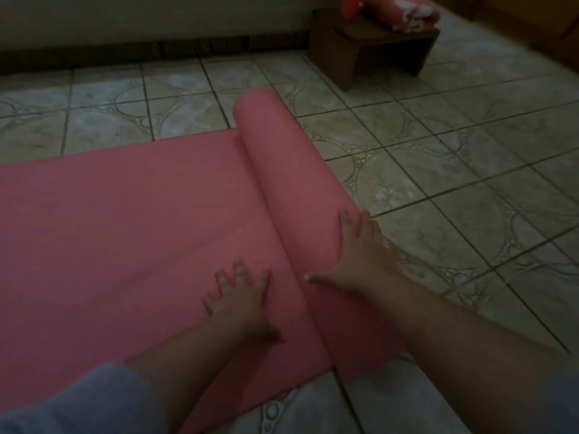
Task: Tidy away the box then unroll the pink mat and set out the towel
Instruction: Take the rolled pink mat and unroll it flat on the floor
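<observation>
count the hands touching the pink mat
2. The left hand lies flat on the unrolled part of the pink mat; the right hand rests on the rolled part.

— What sort of place is this?
— A dim room in a home: patterned ceramic floor tiles (pixel 438 145), a dark skirting (pixel 150 54) under a pale wall (pixel 156 17).
— Anything else?
— A small wooden stool (pixel 369 48) with a rolled pink floral cloth (pixel 404 10) on it.
</observation>
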